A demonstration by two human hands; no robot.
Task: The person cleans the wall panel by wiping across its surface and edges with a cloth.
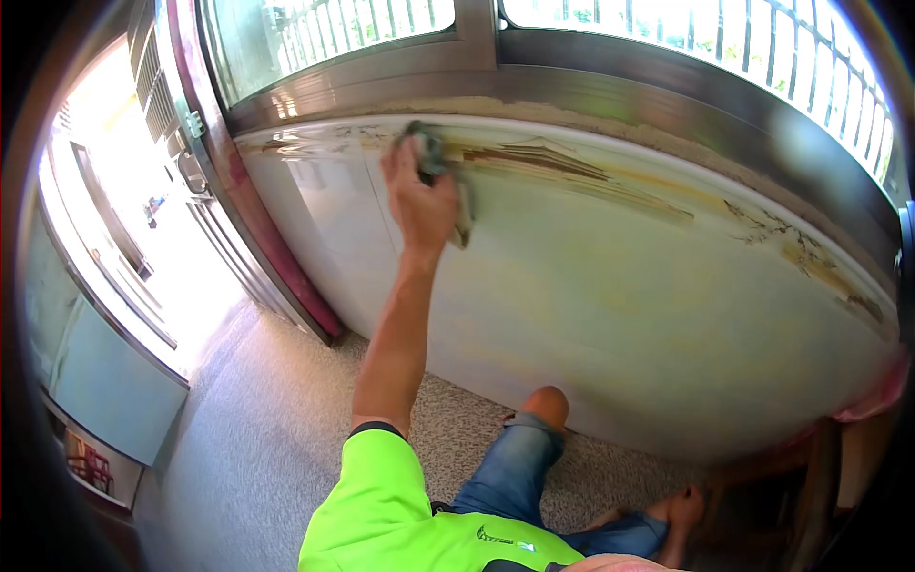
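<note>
My left hand (422,205) is raised against the upper part of a pale wall panel (572,286). Its fingers are closed around a crumpled grey-green rag (431,153), with a paler tan end hanging beside the wrist. The rag touches the panel just under the window ledge, between stretches of peeled, brown-streaked surface (543,160). At lower right, beside my bent leg in jeans, is what looks like my right hand (683,505) at the knee. Its fingers are too small and dark to make out.
A metal-framed window (477,48) with bars outside runs above the panel. To the left stands a reddish door post (253,205) beside a bright doorway. The speckled floor (238,429) lies below. Dark wooden furniture (820,477) and pink cloth (877,386) sit at right.
</note>
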